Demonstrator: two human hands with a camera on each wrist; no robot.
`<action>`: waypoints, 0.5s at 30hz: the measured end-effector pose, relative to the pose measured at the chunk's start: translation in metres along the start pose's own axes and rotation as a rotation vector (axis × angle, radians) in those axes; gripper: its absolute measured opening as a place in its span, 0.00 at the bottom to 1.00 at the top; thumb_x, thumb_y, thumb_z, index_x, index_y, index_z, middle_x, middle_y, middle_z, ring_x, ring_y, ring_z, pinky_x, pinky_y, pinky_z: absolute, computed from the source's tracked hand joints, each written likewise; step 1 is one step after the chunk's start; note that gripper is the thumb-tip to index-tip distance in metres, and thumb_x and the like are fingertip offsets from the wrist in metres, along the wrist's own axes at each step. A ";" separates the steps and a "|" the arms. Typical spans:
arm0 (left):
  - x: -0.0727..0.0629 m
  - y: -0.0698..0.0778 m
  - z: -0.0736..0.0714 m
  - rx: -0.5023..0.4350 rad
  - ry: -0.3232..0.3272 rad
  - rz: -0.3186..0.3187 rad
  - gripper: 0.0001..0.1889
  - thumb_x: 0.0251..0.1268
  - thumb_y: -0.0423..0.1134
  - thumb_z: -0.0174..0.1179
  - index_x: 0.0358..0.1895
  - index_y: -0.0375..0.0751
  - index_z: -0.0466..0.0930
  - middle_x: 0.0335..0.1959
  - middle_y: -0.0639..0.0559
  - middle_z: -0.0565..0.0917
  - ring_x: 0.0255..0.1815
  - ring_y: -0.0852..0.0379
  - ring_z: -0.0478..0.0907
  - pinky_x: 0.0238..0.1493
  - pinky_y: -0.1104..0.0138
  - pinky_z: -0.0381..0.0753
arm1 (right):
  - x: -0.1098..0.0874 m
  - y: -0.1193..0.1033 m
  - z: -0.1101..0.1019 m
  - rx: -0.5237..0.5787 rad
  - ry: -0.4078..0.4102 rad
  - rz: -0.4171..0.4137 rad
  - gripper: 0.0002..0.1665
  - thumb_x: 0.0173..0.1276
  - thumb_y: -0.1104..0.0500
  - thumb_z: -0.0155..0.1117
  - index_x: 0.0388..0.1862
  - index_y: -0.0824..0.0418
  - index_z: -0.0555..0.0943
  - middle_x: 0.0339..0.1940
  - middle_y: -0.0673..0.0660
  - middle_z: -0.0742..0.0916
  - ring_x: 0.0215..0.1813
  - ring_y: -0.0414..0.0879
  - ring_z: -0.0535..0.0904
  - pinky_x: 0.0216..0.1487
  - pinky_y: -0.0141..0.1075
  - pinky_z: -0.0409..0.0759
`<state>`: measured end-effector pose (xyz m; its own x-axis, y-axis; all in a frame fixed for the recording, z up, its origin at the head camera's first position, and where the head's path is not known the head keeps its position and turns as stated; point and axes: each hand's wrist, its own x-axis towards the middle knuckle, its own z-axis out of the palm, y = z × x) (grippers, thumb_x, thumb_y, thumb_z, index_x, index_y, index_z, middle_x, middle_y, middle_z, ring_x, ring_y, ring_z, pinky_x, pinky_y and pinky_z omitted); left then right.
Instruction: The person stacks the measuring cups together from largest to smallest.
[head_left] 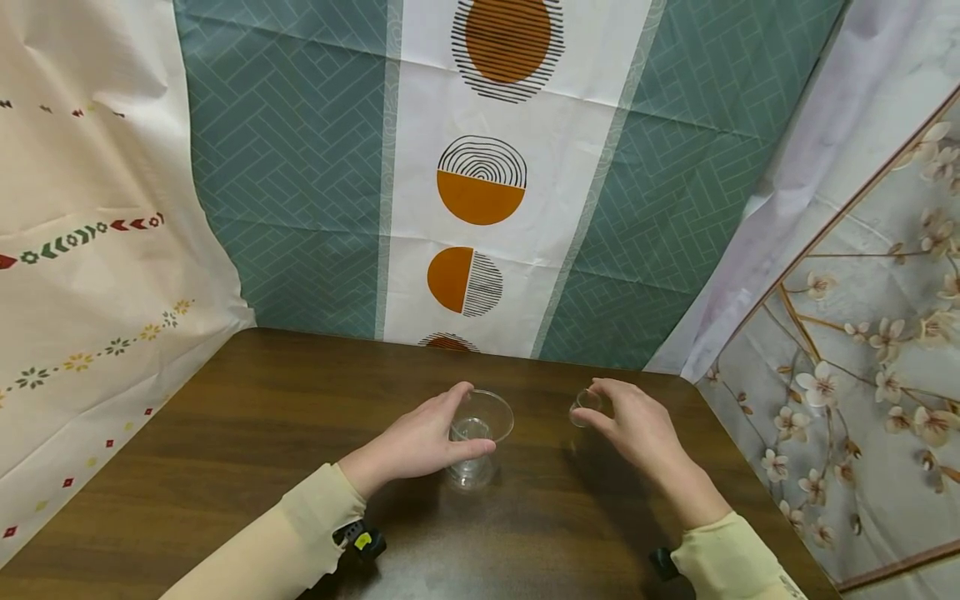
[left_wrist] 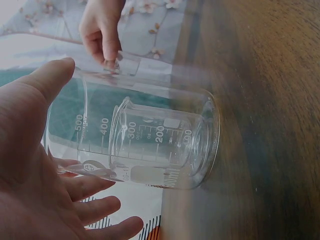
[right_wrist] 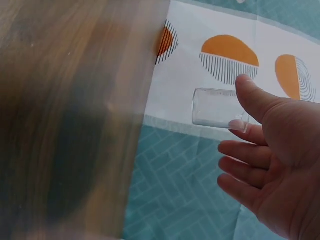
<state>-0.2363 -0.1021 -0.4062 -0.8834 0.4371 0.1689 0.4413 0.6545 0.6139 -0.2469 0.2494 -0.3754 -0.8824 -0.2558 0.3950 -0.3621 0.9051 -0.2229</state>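
A large clear glass beaker (head_left: 498,417) with white graduations stands on the table, and a smaller beaker (left_wrist: 155,142) sits inside it, as the left wrist view shows. My left hand (head_left: 420,437) holds the large beaker near its rim, thumb on one side and index finger on the other, the other fingers spread. To the right, my right hand (head_left: 637,421) pinches a small clear beaker (right_wrist: 215,107) by its rim end between thumb and index finger. That small beaker is held up above the table, apart from the large one. Its other fingers are loosely extended.
The dark brown wooden table (head_left: 300,392) reaches back to a green and white patterned curtain (head_left: 300,167). A cream cloth (head_left: 90,208) hangs at the left and a floral cloth (head_left: 862,375) at the right.
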 end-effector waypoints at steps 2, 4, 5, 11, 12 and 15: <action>0.000 0.000 0.000 -0.004 -0.001 -0.005 0.54 0.67 0.73 0.69 0.85 0.42 0.62 0.78 0.40 0.75 0.75 0.42 0.75 0.69 0.40 0.78 | 0.001 -0.004 0.000 0.004 0.005 -0.012 0.28 0.72 0.44 0.80 0.61 0.61 0.88 0.67 0.63 0.88 0.68 0.63 0.84 0.60 0.64 0.82; -0.001 0.000 0.000 -0.007 0.000 -0.006 0.54 0.67 0.73 0.70 0.85 0.42 0.62 0.78 0.40 0.75 0.75 0.42 0.75 0.69 0.40 0.78 | 0.002 -0.007 0.000 0.004 0.010 -0.021 0.26 0.71 0.44 0.81 0.59 0.60 0.89 0.68 0.63 0.88 0.69 0.62 0.84 0.61 0.63 0.82; -0.001 0.000 0.000 -0.010 0.002 -0.005 0.54 0.67 0.73 0.70 0.85 0.41 0.62 0.78 0.39 0.75 0.75 0.42 0.75 0.69 0.40 0.78 | 0.003 -0.009 0.000 0.006 0.013 -0.026 0.26 0.71 0.45 0.82 0.58 0.59 0.89 0.69 0.62 0.88 0.69 0.62 0.84 0.61 0.63 0.82; 0.000 0.000 0.001 -0.016 0.011 0.002 0.54 0.67 0.73 0.70 0.83 0.41 0.64 0.76 0.38 0.76 0.73 0.42 0.77 0.67 0.41 0.80 | 0.006 -0.018 -0.001 0.022 0.024 -0.051 0.22 0.69 0.46 0.83 0.53 0.56 0.89 0.68 0.61 0.88 0.70 0.60 0.83 0.63 0.62 0.82; 0.000 0.000 0.001 -0.015 0.012 0.004 0.54 0.67 0.73 0.70 0.83 0.40 0.64 0.76 0.38 0.77 0.72 0.42 0.77 0.66 0.41 0.80 | 0.006 -0.020 -0.002 0.024 0.024 -0.055 0.22 0.69 0.46 0.83 0.52 0.56 0.89 0.68 0.61 0.88 0.70 0.60 0.83 0.63 0.62 0.82; 0.000 0.000 0.001 -0.010 0.011 0.007 0.54 0.67 0.73 0.70 0.83 0.41 0.64 0.76 0.38 0.77 0.72 0.42 0.77 0.66 0.41 0.80 | 0.008 -0.024 -0.002 0.029 0.025 -0.062 0.21 0.68 0.45 0.84 0.51 0.55 0.89 0.67 0.60 0.89 0.70 0.59 0.84 0.62 0.61 0.83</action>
<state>-0.2365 -0.1019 -0.4071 -0.8821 0.4347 0.1815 0.4456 0.6451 0.6207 -0.2448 0.2267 -0.3653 -0.8502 -0.3021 0.4312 -0.4249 0.8773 -0.2232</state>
